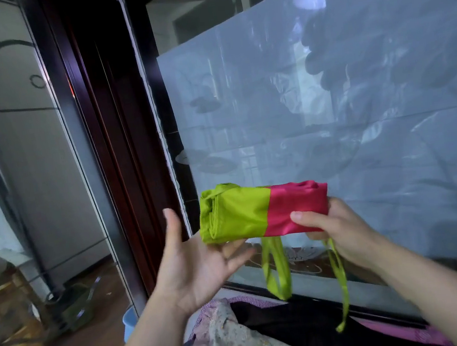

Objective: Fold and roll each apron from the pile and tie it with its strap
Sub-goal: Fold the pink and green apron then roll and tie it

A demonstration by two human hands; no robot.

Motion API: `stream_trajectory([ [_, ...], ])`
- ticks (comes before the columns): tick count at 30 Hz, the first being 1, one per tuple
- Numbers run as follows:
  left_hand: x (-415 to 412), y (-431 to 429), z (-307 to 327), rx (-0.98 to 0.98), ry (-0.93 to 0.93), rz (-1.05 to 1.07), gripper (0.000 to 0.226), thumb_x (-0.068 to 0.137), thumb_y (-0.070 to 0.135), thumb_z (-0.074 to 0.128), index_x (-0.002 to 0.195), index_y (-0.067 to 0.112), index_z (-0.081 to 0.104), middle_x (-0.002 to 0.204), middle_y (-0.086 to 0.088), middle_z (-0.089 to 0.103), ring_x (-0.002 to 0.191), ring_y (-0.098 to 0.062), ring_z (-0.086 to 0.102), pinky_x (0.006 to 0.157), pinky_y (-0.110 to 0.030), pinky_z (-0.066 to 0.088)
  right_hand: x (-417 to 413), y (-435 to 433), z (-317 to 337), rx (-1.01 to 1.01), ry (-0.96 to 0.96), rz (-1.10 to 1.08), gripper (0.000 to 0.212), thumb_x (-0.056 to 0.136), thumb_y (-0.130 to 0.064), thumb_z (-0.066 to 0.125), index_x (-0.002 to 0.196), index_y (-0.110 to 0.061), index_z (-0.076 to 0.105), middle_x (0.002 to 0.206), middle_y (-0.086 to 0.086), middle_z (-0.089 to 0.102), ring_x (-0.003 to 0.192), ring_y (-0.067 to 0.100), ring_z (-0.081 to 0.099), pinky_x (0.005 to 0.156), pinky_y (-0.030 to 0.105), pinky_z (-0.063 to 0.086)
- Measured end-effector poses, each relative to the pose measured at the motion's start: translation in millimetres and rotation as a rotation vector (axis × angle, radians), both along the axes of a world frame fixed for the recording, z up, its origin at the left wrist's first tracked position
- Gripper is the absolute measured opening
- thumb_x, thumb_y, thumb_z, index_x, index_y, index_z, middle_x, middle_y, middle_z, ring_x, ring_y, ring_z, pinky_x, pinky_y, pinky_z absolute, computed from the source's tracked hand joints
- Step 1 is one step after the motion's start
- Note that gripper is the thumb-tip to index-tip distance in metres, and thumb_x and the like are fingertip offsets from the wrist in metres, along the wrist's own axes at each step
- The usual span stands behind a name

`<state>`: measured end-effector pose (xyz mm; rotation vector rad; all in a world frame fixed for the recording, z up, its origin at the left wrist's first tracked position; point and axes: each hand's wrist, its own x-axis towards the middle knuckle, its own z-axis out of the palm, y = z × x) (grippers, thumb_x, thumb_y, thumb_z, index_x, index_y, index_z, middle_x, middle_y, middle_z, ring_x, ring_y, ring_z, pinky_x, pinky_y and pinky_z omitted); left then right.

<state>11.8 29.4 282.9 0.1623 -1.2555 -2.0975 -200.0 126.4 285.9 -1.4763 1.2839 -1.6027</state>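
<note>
We log a large frosted glass pane filling the background, with a dark wooden frame to its left. At the lower edge lies the pile of floral, black and pink fabric. Held in the air before the pane is the rolled apron, horizontal, with its green half to the left and its pink half to the right. Our left hand is spread, palm up, just under the green end; we cannot tell whether it touches. Our right hand grips the pink end, thumb on the front. A green strap loop and a single strap hang loose beneath the roll.
</note>
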Motion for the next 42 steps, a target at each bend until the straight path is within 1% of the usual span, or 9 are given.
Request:
stream_trajectory([
  [3, 21, -16, -4, 0.006, -0.249, -0.063, 0.099, 0.067, 0.086, 0.043, 0.125, 0.009, 0.064, 0.134, -0.023, 0.054, 0.118, -0.037, 0.058, 0.105, -0.051, 0.038, -9, 4, 10, 0.007, 0.193, 0.105, 0.033, 0.068, -0.027, 0.072, 0.1, -0.017, 0.069, 0.09, 0.002, 0.074, 0.084, 0.006, 0.064, 0.071, 0.036, 0.05],
  [5, 23, -18, -5, -0.022, -0.499, -0.066, 0.096, 0.07, 0.086, 0.033, 0.117, 0.01, 0.069, 0.125, -0.026, 0.06, 0.11, -0.04, 0.062, 0.102, -0.052, 0.041, -5, 5, 13, 0.003, 0.299, 0.222, 0.032, 0.075, -0.012, 0.075, 0.106, -0.008, 0.068, 0.1, 0.0, 0.074, 0.096, 0.011, 0.067, 0.083, 0.023, 0.052],
  [11, 14, -7, 2, -0.248, -0.756, -0.222, 0.071, 0.065, 0.07, 0.07, 0.096, 0.007, 0.076, 0.096, -0.01, 0.073, 0.085, -0.017, 0.07, 0.084, -0.027, 0.053, 11, 10, 11, 0.076, 0.596, 0.348, 0.02, 0.083, -0.011, 0.072, 0.102, -0.015, 0.071, 0.101, 0.002, 0.073, 0.097, 0.015, 0.067, 0.089, 0.026, 0.051],
  [14, 8, -7, 1, -0.327, -0.797, -0.241, 0.051, 0.086, 0.052, 0.06, 0.103, 0.005, 0.069, 0.101, -0.012, 0.07, 0.088, -0.019, 0.067, 0.088, -0.029, 0.052, 16, 10, 9, 0.07, 0.697, 0.327, 0.013, 0.081, -0.016, 0.074, 0.094, -0.018, 0.071, 0.088, 0.003, 0.07, 0.082, 0.009, 0.064, 0.079, 0.025, 0.05],
  [20, -8, 0, 1, -0.285, -0.546, 0.268, 0.026, 0.098, 0.024, 0.048, 0.089, 0.005, 0.064, 0.078, -0.008, 0.072, 0.062, -0.015, 0.068, 0.059, -0.023, 0.055, 10, 14, 9, 0.085, 0.765, 0.272, 0.013, 0.083, -0.021, 0.072, 0.074, -0.018, 0.064, 0.06, -0.011, 0.058, 0.057, -0.002, 0.049, 0.055, 0.017, 0.038],
  [28, -13, 11, 7, -0.417, -0.432, 0.432, 0.028, 0.103, 0.028, 0.037, 0.103, 0.009, 0.057, 0.092, -0.009, 0.075, 0.081, -0.02, 0.073, 0.06, -0.024, 0.055, 0, -1, -12, 0.207, 0.43, 0.269, 0.025, 0.071, -0.028, 0.069, 0.079, -0.005, 0.066, 0.075, -0.001, 0.061, 0.07, 0.009, 0.056, 0.068, 0.021, 0.042],
  [33, 3, 8, 0, -0.682, -0.577, 0.16, 0.056, 0.086, 0.032, 0.07, 0.135, 0.022, 0.043, 0.12, -0.01, 0.066, 0.112, -0.03, 0.063, 0.091, -0.039, 0.053, -6, -3, -20, 0.242, 0.199, 0.331, 0.018, 0.07, -0.017, 0.068, 0.086, -0.008, 0.068, 0.08, -0.002, 0.071, 0.075, 0.009, 0.066, 0.072, 0.017, 0.049],
  [37, 3, 11, -2, -0.799, -0.653, 0.09, 0.064, 0.081, 0.013, 0.077, 0.132, 0.028, 0.042, 0.121, -0.019, 0.061, 0.112, -0.036, 0.06, 0.092, -0.048, 0.053, -6, -8, -27, 0.241, 0.255, 0.3, 0.063, 0.06, -0.048, 0.083, 0.097, 0.001, 0.066, 0.092, 0.013, 0.061, 0.086, 0.024, 0.052, 0.083, 0.037, 0.037],
  [42, 2, 6, -8, -0.811, -0.591, 0.166, 0.058, 0.08, 0.013, 0.078, 0.128, 0.025, 0.047, 0.109, -0.007, 0.067, 0.097, -0.024, 0.068, 0.086, -0.044, 0.056, -3, -8, -29, 0.182, 0.169, 0.323, 0.041, 0.055, -0.06, 0.081, 0.07, -0.025, 0.068, 0.064, 0.001, 0.043, 0.058, 0.015, 0.036, 0.055, 0.02, 0.03],
])
